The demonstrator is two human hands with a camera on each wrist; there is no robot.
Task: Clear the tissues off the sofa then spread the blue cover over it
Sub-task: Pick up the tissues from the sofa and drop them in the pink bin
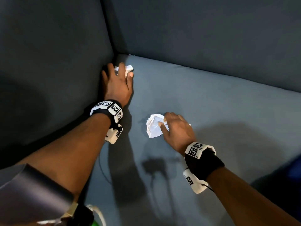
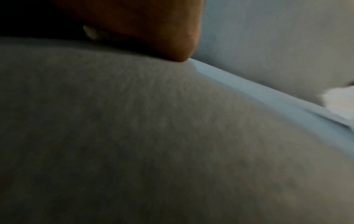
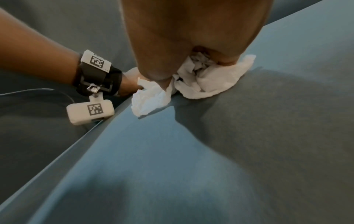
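Two crumpled white tissues lie on the blue-grey sofa seat (image 1: 211, 98). One tissue (image 1: 129, 68) sits in the back left corner, where the seat meets the armrest. My left hand (image 1: 118, 77) lies over it, with fingers and thumb curled round it. The second tissue (image 1: 154, 126) (image 3: 201, 81) lies mid-seat, and my right hand (image 1: 175, 126) (image 3: 191, 45) pinches its right side between thumb and curled fingers. The left wrist view is dim: my palm (image 2: 153, 30) rests close on the fabric, and a bit of white tissue (image 2: 341, 104) shows at the right edge.
The sofa's armrest (image 1: 48, 62) rises on the left and its backrest (image 1: 203, 30) runs across the top. A patch of brighter blue fabric (image 1: 295, 167) shows at the right edge. A thin cable (image 1: 102, 170) hangs from my left wrist.
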